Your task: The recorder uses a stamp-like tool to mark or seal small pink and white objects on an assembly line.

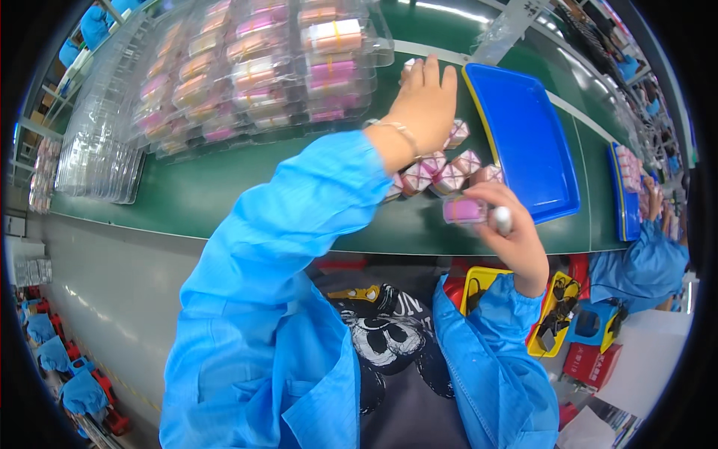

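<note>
My left hand point(425, 105) reaches forward over the green table, fingers stretched out and apart. A small whitish piece point(409, 67) shows beside its fingertips; whatever lies under the palm is hidden. Closer to the table's front edge, my right hand point(517, 236) is closed around a small clear-cased pink block point(464, 210) and a white rounded piece point(502, 219). Between the hands sits a loose group of small pink-and-white blocks point(449, 179) with crossed lines on their ends. A blue tray point(527, 142) with a yellow edge lies just beyond my right hand.
Stacked clear plastic trays point(254, 75) of pink, peach and white blocks fill the left side of the table, with more clear trays point(101, 142) further left. At right, a co-worker's blue sleeve point(636, 277) is near another blue tray point(627, 213). Yellow bins point(553, 314) stand below the table edge.
</note>
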{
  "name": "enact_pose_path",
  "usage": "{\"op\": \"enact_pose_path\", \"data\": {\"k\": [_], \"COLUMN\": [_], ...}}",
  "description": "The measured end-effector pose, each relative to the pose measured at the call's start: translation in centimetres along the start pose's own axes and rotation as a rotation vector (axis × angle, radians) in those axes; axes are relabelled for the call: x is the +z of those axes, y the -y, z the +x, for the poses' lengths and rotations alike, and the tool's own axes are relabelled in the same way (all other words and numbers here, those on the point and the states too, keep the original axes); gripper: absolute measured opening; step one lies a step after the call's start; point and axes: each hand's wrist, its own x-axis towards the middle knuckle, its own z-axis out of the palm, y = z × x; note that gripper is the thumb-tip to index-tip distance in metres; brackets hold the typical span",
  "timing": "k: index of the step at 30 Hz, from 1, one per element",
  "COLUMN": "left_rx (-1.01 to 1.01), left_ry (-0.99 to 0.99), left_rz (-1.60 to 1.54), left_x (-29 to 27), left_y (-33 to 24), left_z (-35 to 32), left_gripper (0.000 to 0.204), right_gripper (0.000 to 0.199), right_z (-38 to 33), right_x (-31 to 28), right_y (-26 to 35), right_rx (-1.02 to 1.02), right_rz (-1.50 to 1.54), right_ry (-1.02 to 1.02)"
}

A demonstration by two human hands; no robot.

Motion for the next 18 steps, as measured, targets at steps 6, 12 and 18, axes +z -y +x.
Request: {"op": "enact_pose_path", "data": {"k": [6,12,18], "left_rx": [-0.278,-0.090,-0.041], "left_ry": [0.252,0.288,-0.019], "left_rz": [0.167,0.112,-0.368], "left_x": [3.8,-0.5,-14.9], "left_y": [1.3,1.8,1.6], "left_z": [5.2,4.0,-5.8], "left_gripper": [0.044,0.037,0.050], "right_gripper": [0.048,0.036,0.026], "right_z": [-0.1,-0.4,-0.4], "right_x": [0.7,-0.1,1.2], "right_y": [-0.1,1.2,0.9], "right_rx": [0.087,0.012,0.054], "right_rz": [-0.273,-0.154,0.049], "right_ry": [-0.120,-0.400,-0.472]}}
